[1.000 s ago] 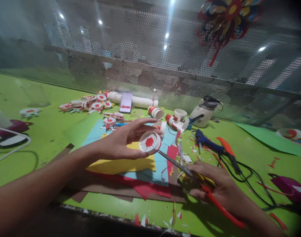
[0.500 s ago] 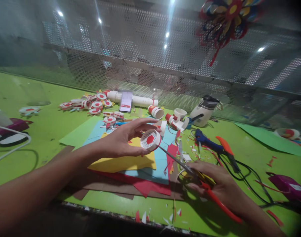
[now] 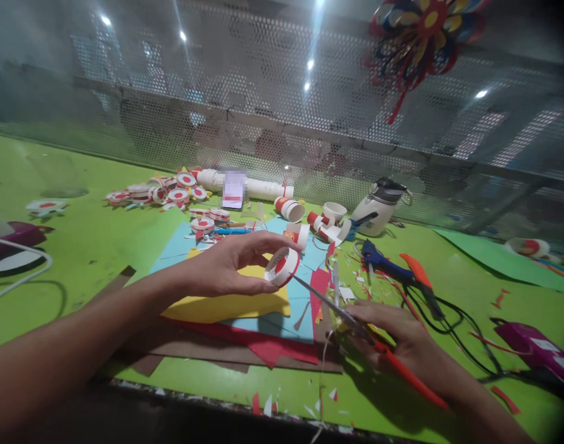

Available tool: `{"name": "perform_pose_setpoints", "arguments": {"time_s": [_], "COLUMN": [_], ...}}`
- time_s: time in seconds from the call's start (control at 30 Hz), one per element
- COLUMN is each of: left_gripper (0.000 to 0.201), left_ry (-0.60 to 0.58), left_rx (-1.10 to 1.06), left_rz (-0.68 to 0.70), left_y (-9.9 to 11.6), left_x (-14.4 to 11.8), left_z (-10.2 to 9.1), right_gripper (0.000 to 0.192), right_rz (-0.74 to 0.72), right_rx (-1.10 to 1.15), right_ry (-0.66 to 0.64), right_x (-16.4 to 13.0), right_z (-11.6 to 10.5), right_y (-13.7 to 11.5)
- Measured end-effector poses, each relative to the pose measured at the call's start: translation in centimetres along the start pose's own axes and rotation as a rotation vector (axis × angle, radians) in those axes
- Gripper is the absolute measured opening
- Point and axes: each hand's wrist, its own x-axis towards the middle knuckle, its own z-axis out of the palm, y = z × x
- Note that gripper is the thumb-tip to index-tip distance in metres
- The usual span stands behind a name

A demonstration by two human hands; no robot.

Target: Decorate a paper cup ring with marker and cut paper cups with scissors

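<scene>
My left hand (image 3: 231, 262) pinches a short white paper cup piece (image 3: 282, 266) with a red rim and a red shape inside, thumb below and fingers above. Its open side is turned toward the left. My right hand (image 3: 397, 339) is closed around red-handled scissors (image 3: 337, 308), whose tips reach the red rim of the cup piece. Whether the blades grip the rim I cannot tell. Under both hands lie yellow paper (image 3: 231, 302), light blue paper (image 3: 305, 320) and red paper (image 3: 263, 351) on brown card (image 3: 208, 345).
Behind stand a pile of red-and-white discs (image 3: 175, 188), a phone (image 3: 232, 190), cut cups (image 3: 289, 209) and a bottle (image 3: 377, 206). To the right are a blue glue gun (image 3: 384, 262), an orange-handled tool (image 3: 421, 283), black cords and a purple device (image 3: 534, 348). Paper scraps lie around.
My left hand has turned the cup piece, so its inside shows less and its red rim shows more. The scissors stay at the rim.
</scene>
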Motion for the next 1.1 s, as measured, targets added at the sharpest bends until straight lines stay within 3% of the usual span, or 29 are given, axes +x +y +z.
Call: {"name": "perform_pose_setpoints", "arguments": {"time_s": [0.37, 0.67, 1.1], "left_gripper": [0.053, 0.052, 0.050], "left_ry": [-0.029, -0.017, 0.059], "left_rx": [0.008, 0.030, 0.238], "left_rz": [-0.008, 0.008, 0.117], "left_y": [0.2, 0.3, 3.3], "left_x": [0.0, -0.1, -0.6], "left_z": [-0.1, -0.1, -0.1], "right_gripper": [0.034, 0.020, 0.022], "right_rz": [-0.020, -0.058, -0.040], "right_rx": [-0.037, -0.027, -0.002], "right_ry": [-0.023, 0.007, 0.024], "right_x": [-0.5, -0.4, -0.8], "right_z": [0.0, 0.0, 0.9], "right_y": [0.3, 0.2, -0.3]}}
